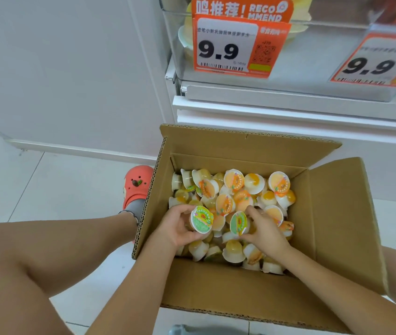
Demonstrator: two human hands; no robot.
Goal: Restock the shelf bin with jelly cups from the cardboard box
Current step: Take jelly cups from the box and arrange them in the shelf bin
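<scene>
An open cardboard box point(332, 213) stands on the floor with several jelly cups point(234, 183) piled loosely inside. Both my hands are down in the box. My left hand point(177, 228) grips a green-lidded jelly cup point(201, 219), lid facing up. My right hand point(264, 229) pinches another green-lidded cup point(238, 223) by its edge. Above the box, the clear shelf bin point(175, 42) holds a few yellow jelly cups point(184, 36), partly hidden behind an orange 9.9 price tag point(235, 48).
A second clear bin with its own 9.9 tag point(373, 64) sits to the right. A white shelf ledge point(288, 110) juts out over the box's far flap. My bare knee and a red clog point(136, 184) are left of the box, on white floor tiles.
</scene>
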